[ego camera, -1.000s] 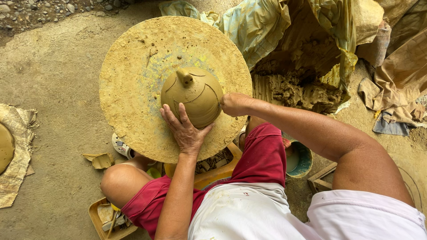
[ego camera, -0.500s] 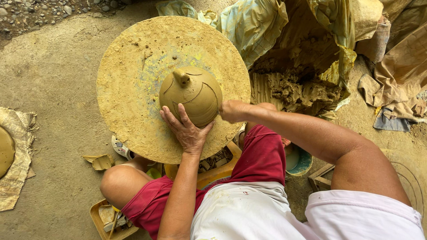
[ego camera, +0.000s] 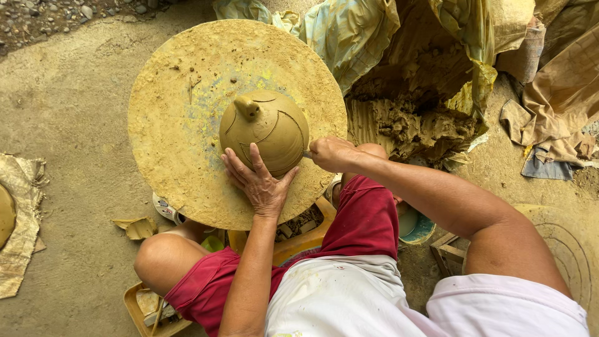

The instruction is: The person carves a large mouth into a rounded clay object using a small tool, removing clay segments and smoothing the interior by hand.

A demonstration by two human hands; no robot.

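Since the earlier frames the clay dome (ego camera: 265,130) has turned on the wheel: its small knob (ego camera: 247,106) now sits at about 10 o'clock on the dome, where it was nearer 12 o'clock, and more incised line shows on the near face. Both hands are in much the same places as before.

Left to right:
- Burlap scrap (ego camera: 22,224) on the dirt floor at 9 o'clock, well apart from the wheel.
- Round, clay-smeared wheel (ego camera: 175,125), with the dome just right of its centre.
- Left hand (ego camera: 259,181): open, fingers spread, palm and fingertips flat against the dome's near side at 6 o'clock.
- Right hand (ego camera: 331,153): closed in a fist at the dome's 4 o'clock edge, pinching a thin tool whose tip meets the clay; the tool itself is mostly hidden.
- Heap of raw clay (ego camera: 412,118) on plastic sheeting at 2 o'clock.

Progress, as judged: the form is thrown and closed, and curved grooves are cut on several faces. The far side is hidden, so how much of the surface remains plain cannot be told.
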